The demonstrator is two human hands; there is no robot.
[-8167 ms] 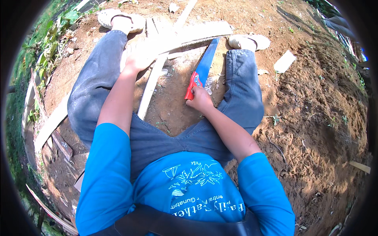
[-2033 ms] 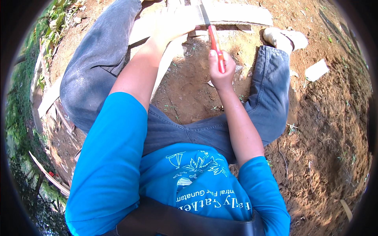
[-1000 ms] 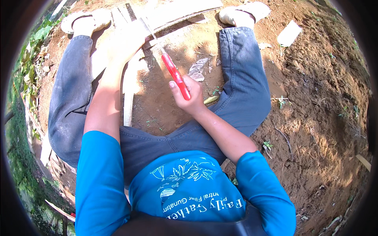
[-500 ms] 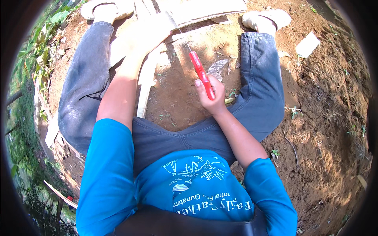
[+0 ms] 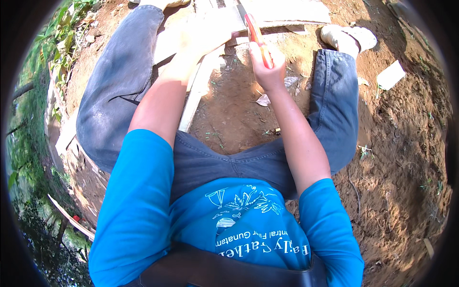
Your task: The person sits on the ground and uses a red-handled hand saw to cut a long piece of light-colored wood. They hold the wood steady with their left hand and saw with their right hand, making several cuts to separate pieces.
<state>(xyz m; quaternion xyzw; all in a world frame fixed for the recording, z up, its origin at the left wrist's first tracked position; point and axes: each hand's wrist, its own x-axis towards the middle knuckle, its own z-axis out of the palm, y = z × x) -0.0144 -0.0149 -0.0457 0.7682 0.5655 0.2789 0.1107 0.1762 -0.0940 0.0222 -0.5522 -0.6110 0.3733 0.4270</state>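
Note:
My right hand (image 5: 269, 67) is closed round the red handle of a handsaw (image 5: 256, 32), its thumb lying along the handle. The thin blade runs away from me past my left hand, and glare hides most of it. A pale wooden board (image 5: 291, 13) lies across the ground between my feet, brightly sunlit. My left hand (image 5: 213, 36) is at the board, left of the saw. Strong light washes out its fingers, so its grip does not show.
A narrow wooden strip (image 5: 192, 103) runs toward me between my legs. My shod right foot (image 5: 349, 38) stands beyond the board's right end. A pale flat piece (image 5: 390, 75) lies on the soil farther right. Green plants (image 5: 64, 38) grow at the left.
My right hand and the saw have moved away from me, up to the board beside my left hand. More of the blade is now out of sight. The whole view has shifted slightly.

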